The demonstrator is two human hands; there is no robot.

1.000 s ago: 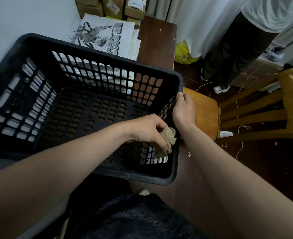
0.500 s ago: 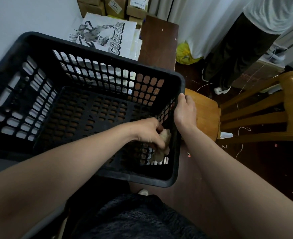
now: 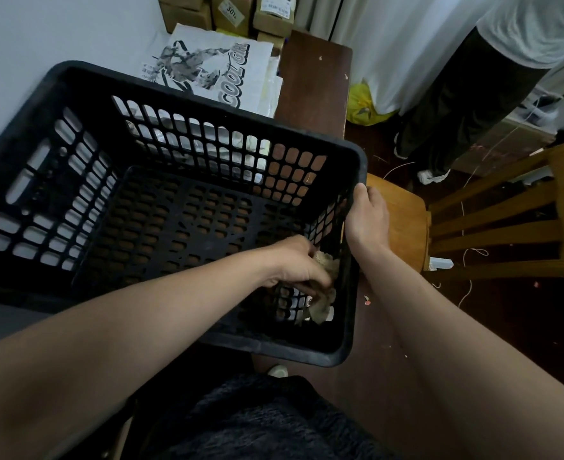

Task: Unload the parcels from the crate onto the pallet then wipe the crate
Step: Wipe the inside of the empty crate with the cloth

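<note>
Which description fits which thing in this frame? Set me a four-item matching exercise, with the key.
Things:
1. crate
2. cloth
3. right hand
4. wooden chair

Descriptions:
A. grips the crate's rim
B. black, no parcels inside
C. stands to the right of the crate
D. beige, held by the left hand inside the crate

Pairs: 1-B, 2-D, 3-A, 4-C.

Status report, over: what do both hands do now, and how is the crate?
Left hand grips cloth inside crate, at its near right corner. Right hand grips the right rim. No parcels seen inside; nothing blocking.
</note>
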